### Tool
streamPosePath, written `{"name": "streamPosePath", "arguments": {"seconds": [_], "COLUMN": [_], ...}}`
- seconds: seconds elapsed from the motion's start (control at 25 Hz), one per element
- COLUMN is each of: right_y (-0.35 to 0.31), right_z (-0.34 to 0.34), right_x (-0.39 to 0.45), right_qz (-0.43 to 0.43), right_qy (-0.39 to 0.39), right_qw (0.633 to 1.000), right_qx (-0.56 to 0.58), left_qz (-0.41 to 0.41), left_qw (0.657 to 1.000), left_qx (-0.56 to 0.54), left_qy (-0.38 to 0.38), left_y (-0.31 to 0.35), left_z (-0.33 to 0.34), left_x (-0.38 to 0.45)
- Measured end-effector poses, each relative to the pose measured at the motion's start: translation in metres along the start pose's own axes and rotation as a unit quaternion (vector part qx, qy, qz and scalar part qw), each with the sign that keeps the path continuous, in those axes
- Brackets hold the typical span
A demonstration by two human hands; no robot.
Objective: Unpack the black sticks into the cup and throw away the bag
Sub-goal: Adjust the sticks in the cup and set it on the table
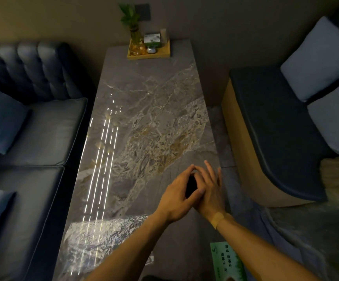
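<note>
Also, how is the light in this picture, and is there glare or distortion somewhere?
Head view: the room is dim; bright streaks of glare run along the marble table at its left edge; the wide lens bends the sofa and the bench outward; the dark object between both hands stays unreadable.

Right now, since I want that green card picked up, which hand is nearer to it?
Right. The right hand is above the green card; the left hand is farther left.

We see our two bare forearms, sleeveless, and a tan plaster (218, 219) across our right wrist.
</note>
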State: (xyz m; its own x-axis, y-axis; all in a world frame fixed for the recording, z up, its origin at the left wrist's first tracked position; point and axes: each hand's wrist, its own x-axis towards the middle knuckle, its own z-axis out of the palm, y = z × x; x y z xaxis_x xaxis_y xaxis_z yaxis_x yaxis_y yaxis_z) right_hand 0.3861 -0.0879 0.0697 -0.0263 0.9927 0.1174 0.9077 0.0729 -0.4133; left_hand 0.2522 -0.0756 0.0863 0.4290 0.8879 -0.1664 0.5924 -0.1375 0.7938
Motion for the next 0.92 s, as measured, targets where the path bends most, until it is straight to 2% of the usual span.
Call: {"name": "streamPosePath", "arguments": {"seconds": [0.24, 0.6, 0.92], "right_y": [0.001, 0.014, 0.035], "right_z": [0.002, -0.003, -0.014], "right_x": [-0.004, -0.014, -0.019], "right_qz": [0.045, 0.052, 0.040], "right_qy": [-0.074, -0.136, -0.152], "right_qw": [0.996, 0.988, 0.986], "right_qx": [-0.016, -0.042, 0.056], "left_qz": [-0.010, -0.067, 0.024], "left_qw": [0.999, 0.996, 0.990], "left_qx": [0.029, -0.060, 0.131], "left_qy": [-0.014, 0.004, 0.047], "left_y": [-0.006, -0.011, -0.022], "left_z": [-0.004, -0.001, -0.006], "left_x": [0.001, -0.015, -0.035]}}
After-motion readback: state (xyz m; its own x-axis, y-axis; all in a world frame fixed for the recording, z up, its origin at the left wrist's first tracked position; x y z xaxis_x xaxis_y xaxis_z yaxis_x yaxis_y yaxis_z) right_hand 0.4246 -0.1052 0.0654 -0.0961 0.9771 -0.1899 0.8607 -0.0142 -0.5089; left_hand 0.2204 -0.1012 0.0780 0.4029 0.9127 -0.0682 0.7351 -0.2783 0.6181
